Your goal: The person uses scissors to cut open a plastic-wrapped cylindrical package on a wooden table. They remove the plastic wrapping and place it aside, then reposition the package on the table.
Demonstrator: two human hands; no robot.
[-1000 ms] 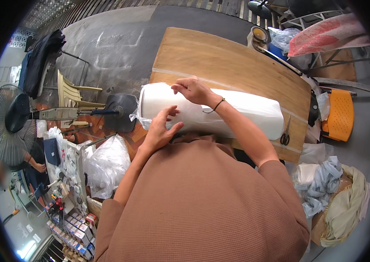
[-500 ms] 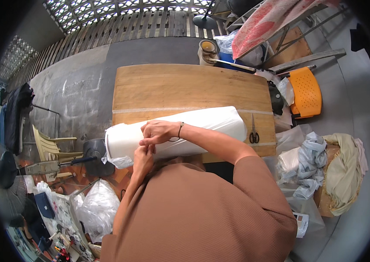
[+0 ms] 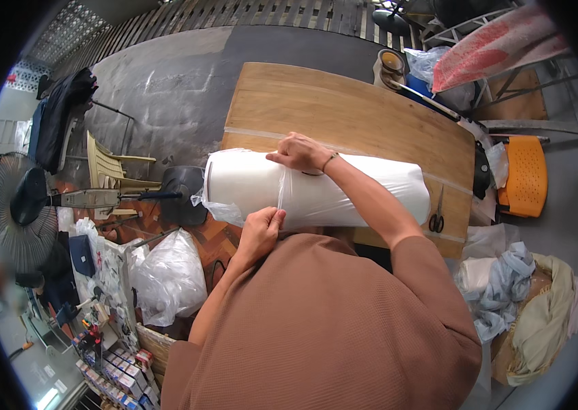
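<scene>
A thick white roll (image 3: pixel 364 188) wrapped in thin plastic lies across the near part of a wooden table (image 3: pixel 343 102). Between my hands a narrow gathered strip of clear plastic (image 3: pixel 282 190) is drawn tight over the roll. My left hand (image 3: pixel 260 231) pinches its lower end at the roll's near side. At the upper end, my right hand (image 3: pixel 302 152) is closed on the strip, on the roll's far side. Loose plastic hangs at the roll's left end. Dark-handled scissors (image 3: pixel 437 219) lie beside its right end.
An orange chair (image 3: pixel 524 176) and bundled cloth (image 3: pixel 548 321) are on the right. To the left stand a fan (image 3: pixel 22 198), a cream plastic chair (image 3: pixel 104 164), a dark bin (image 3: pixel 183 195) and a clear plastic bag (image 3: pixel 169 280).
My hands were together over the roll's left part. They have parted, right hand to the far side and left to the near side, the strip now stretched between them. The view has turned left.
</scene>
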